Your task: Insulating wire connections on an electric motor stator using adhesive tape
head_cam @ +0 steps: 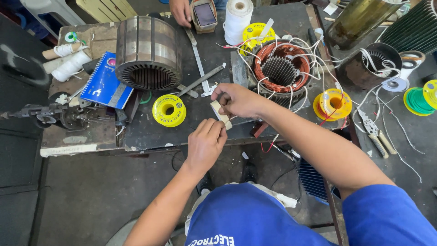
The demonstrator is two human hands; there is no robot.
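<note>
Tape roll (221, 115) held on edge between left hand (205, 142) and right hand (239, 100).

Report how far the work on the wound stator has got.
Done: the wound stator carries copper coils with white leads out. In hand: both hands, left hand and right hand, hold a pale tape roll. Left: the bare stator core has empty slots.

A worn dark workbench (150, 132) filled the middle, its left end bare, chipped wood. Below it, from seven to five o'clock, lay a grey concrete floor (91, 196), stained and dusty. At eleven o'clock stood a pale plastic chair (50, 7), with a yellowish slatted panel (107, 8) just beside it at twelve. Even daylight fell across everything, and shadows were soft.
</note>
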